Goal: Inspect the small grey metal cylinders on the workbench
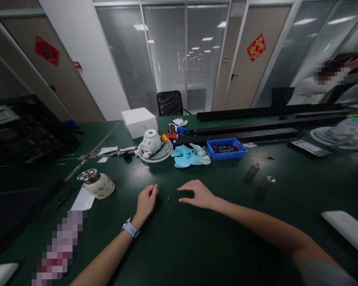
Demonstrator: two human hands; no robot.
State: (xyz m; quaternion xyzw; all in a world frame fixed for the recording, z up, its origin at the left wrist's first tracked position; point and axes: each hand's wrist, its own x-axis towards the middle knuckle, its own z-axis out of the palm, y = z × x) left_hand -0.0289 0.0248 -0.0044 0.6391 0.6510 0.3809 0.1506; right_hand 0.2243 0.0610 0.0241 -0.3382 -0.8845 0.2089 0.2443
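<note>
My left hand (146,200) rests on the dark green table (197,246), fingers curled in a loose closed pinch; what they hold, if anything, is hidden. A watch (130,228) sits on that wrist. My right hand (197,193) lies a little to the right, fingers bent and apart, fingertips touching the table. A tiny dark screw-like part (169,198) lies between the two hands, touching neither. Farther back lie a white fan motor on its grille (153,146) and a light blue fan blade (188,155).
A blue tray (226,149) with wires, a white box (139,121), a roll of tape under a metal cap (98,184), two small cylinders (261,174), long black rails (265,129) and a black crate (24,131) at left. A person sits at far right (325,83).
</note>
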